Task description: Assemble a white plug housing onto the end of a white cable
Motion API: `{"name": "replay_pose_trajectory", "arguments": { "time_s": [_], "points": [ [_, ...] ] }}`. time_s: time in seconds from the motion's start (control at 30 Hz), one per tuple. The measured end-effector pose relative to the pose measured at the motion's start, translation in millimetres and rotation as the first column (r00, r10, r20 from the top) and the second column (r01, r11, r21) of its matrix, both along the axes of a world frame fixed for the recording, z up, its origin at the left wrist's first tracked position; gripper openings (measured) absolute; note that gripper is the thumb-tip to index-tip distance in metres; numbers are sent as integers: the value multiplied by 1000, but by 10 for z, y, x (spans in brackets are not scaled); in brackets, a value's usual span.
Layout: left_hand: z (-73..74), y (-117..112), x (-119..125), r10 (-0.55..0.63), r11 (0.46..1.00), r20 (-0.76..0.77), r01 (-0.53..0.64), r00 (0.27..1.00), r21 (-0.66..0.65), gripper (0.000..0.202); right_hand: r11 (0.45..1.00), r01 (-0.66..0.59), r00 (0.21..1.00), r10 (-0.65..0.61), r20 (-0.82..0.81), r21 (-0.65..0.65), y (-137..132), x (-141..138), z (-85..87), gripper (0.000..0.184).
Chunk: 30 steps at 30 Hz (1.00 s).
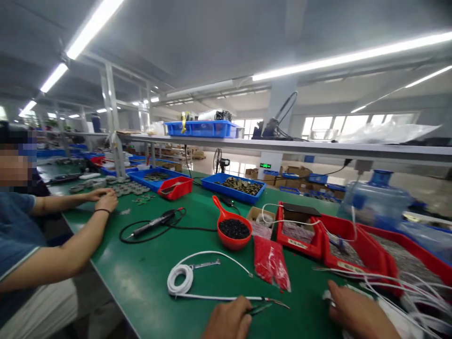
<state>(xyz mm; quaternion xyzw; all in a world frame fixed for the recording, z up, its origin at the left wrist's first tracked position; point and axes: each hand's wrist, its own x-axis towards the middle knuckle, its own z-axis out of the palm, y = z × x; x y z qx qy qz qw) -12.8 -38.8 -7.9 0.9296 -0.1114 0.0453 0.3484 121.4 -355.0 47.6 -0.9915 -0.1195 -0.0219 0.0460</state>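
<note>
The left hand point(229, 318) is curled, its fingers closed, as it appears, on a slim greenish tool point(260, 309) that points away to the right; the white cable point(215, 297) runs just at the fingertips, though whether they also pinch it I cannot tell. The right hand point(356, 308) bends over something white near the front right of the desk point(141, 278), and its grip is hidden. The cable lies toward the desk's front edge: its ring is neatly wound, one tail ends near the red bag point(270, 261), and the other opens into thin wires point(280, 303) just beyond the left hand. Judging by this, winding and baring that end look done, while the loose white cables point(399, 282) by the right hand seem yet to be dealt with. Green surface shows between the hands and from the ring to the desk's left edge, giving room to move sideways; a wrench point(206, 264) beside the ring limits it behind. To the right, the red bins point(300, 247) hem in the right hand. Farther back are the red scoop point(235, 244) and a blue tray point(231, 193); along the left edge, a co-worker's hands point(106, 198) are well apart.
</note>
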Motion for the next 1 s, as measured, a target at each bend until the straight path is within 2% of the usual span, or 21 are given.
{"name": "replay_pose_trajectory", "arguments": {
  "time_s": [0.03, 0.07, 0.13, 0.2, 0.23, 0.27, 0.3, 0.33, 0.37, 0.4, 0.43, 0.47, 0.5, 0.57, 0.7, 0.83, 1.0],
  "points": [
    [49, 34, -53, -2, 998, 21, 3, 1000, -62, 19, 999, -4, 1000, 6, -31, 49, 80, -24, 90, 25],
    [106, 86, -105, 19, 991, 42, -14, 999, -134, 21, 988, -3, 999, 9, -41, 153, 188, -49, 196, 24],
    [209, 210, -166, 33, 971, 30, -25, 999, -239, 24, 972, -5, 999, 15, -41, 235, 432, -85, 387, 29],
    [275, 295, -170, 14, 951, 3, -12, 1000, -308, 28, 944, -12, 996, 40, -78, 331, 643, -142, 485, 34],
    [296, 310, -165, 2, 940, -18, -8, 1000, -341, 30, 910, -14, 992, 64, -107, 413, 729, -199, 497, 38],
    [313, 306, -165, -12, 927, -44, -5, 999, -375, 33, 821, 7, 982, 104, -161, 570, 806, -281, 487, 41],
    [328, 289, -173, -27, 911, -72, -5, 997, -412, 35, 593, 85, 956, 178, -233, 801, 877, -383, 461, 44],
    [343, 264, -188, -41, 894, -99, -8, 994, -448, 36, 322, 194, 923, 260, -284, 927, 943, -497, 423, 46],
    [357, 236, -209, -54, 876, -120, -10, 991, -482, 37, 63, 308, 891, 331, -311, 949, 1005, -613, 376, 47],
    [373, 210, -233, -65, 861, -132, -11, 989, -509, 38, -145, 406, 863, 385, -327, 902, 1062, -723, 325, 46],
    [390, 187, -259, -74, 851, -140, -11, 987, -526, 39, -277, 483, 838, 420, -347, 831, 1114, -819, 273, 43],
    [410, 169, -286, -76, 849, -142, -10, 987, -529, 39, -362, 541, 815, 449, -367, 759, 1159, -898, 221, 40],
    [430, 155, -311, -72, 854, -134, -8, 988, -520, 39, -415, 587, 790, 482, -380, 695, 1195, -957, 170, 39],
    [469, 135, -356, -60, 875, -91, 8, 994, -484, 35, -461, 647, 743, 560, -366, 607, 1242, -1027, 76, 44],
    [503, 92, -415, -2, 899, 43, 21, 999, -438, 26, -489, 683, 691, 672, -264, 542, 1257, -1073, -62, 37],
    [483, 51, -422, 39, 912, 152, 27, 988, -410, 21, -489, 702, 657, 726, -205, 518, 1282, -1091, -121, 26],
    [506, 26, -416, 78, 909, 192, 9, 978, -417, 20, -465, 736, 619, 757, -210, 492, 1350, -1132, -133, 32]
  ]
}}
